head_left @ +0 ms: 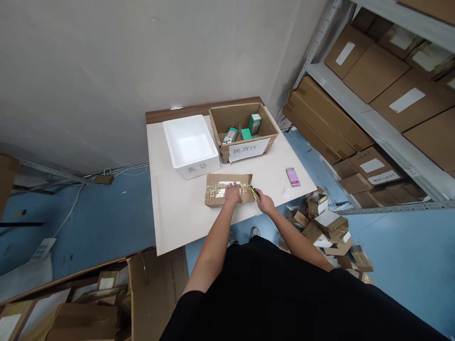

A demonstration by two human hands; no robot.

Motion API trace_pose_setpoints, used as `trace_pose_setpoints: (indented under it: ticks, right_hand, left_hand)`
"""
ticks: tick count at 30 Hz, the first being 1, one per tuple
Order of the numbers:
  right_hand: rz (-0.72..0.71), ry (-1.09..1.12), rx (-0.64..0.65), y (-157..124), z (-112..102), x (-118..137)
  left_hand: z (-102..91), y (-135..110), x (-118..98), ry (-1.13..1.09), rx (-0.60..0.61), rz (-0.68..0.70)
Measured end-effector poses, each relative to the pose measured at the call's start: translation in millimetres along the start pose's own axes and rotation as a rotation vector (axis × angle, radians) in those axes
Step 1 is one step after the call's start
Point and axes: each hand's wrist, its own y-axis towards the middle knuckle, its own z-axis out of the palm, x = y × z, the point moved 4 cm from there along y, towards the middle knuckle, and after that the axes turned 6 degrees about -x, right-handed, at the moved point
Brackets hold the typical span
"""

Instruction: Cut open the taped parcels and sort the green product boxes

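Left hand (233, 193) and right hand (265, 202) are working at a rectangular, clear-taped brown cardboard box (212, 190), lying on a white-topped desk (177, 213).
Left: fingers spreading over the box top; right: fingers closing round a slim yellow-and-black cutter (255, 192), pointing at the box's right end. Behind, a white foam bin (209, 168) is standing beside an open brown cardboard carton (270, 140), which is holding small green-and-white boxes (255, 124).
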Motion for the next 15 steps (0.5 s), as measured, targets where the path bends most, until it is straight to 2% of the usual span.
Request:
trace_pose_setpoints:
  ticks: [8,15]
  right_hand:
    - [-0.012,0.013,0.031,7.9,-6.1,-5.7]
    - [-0.022,0.076,0.11,14.9,-18.2,-3.8]
  left_hand:
    - [1.0,-1.7,-0.8,0.001,-0.015,-0.005]
    - [-2.0,0.0,-1.2,0.014,0.034,-0.023]
